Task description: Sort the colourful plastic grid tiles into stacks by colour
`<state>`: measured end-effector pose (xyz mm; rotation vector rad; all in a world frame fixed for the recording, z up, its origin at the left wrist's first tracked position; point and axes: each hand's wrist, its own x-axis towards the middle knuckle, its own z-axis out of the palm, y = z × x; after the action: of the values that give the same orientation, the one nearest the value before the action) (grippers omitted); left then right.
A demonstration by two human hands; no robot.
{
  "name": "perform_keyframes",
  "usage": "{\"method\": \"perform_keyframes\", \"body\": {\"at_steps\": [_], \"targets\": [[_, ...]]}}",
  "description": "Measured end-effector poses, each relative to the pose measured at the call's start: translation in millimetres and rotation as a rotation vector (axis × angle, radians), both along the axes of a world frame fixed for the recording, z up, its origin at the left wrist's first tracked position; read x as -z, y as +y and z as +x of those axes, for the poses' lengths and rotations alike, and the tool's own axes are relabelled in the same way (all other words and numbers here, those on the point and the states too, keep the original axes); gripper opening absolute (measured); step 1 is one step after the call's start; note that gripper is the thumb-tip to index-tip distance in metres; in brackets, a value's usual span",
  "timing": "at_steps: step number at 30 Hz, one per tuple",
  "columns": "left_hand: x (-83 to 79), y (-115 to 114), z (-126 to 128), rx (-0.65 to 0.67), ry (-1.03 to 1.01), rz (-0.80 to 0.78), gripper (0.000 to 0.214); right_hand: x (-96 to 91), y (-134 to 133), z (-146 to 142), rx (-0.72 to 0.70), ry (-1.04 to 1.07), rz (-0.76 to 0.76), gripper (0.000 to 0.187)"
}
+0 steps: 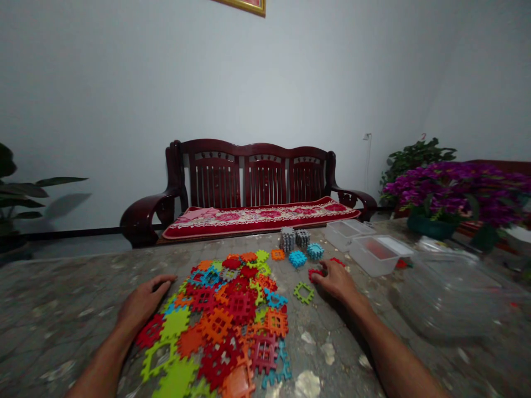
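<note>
A pile of colourful interlocking plastic tiles (215, 320) lies spread on the table, with red, orange, green and blue pieces overlapping. My left hand (145, 304) rests at the pile's left edge, fingers stretched out and holding nothing. To the right of the pile, my right hand (338, 282) has its fingertips closed on a red interlocking tile (313, 273), partly covered by the hand. Just left of this hand lies a single green tile (304, 293). Beyond it stand two small stacks of blue tiles (297, 258) and taller stacks of grey tiles (287, 239). One orange tile (277, 254) lies beside them.
Clear plastic boxes (375, 262) stand to the right, and a larger transparent container (448, 298) sits nearer me. Purple flowers in a green pot (433, 225) are at the back right. Behind the table (74, 309) is a dark wooden bench (215, 182).
</note>
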<state>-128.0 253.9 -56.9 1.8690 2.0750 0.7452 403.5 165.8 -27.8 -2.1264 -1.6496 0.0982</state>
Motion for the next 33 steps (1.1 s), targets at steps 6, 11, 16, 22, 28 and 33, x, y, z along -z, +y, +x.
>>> {"method": "perform_keyframes", "body": {"at_steps": [6,11,16,22,28,33], "targets": [[-4.1,-2,1,0.042,0.013,-0.033,0.046,-6.2,-6,-22,0.014,-0.18,-0.085,0.046],[-9.4,-3,2,0.02,0.033,-0.067,0.048,-2.3,-6,-19,-0.024,-0.17,-0.036,0.047],[-8.5,-2,1,0.033,0.026,-0.045,0.047,-3.5,-1,15,0.084,-0.065,0.147,0.041],[-6.8,-1,-2,0.017,0.033,-0.056,0.047,-1.8,1,43,0.175,0.042,0.222,0.034],[-8.2,-3,0,0.028,0.04,-0.062,0.048,0.8,-1,21,-0.006,-0.209,0.125,0.029],[-7.1,-2,0,0.025,0.023,-0.05,0.048,-1.9,-5,10,-0.059,-0.284,0.03,0.023]]}}
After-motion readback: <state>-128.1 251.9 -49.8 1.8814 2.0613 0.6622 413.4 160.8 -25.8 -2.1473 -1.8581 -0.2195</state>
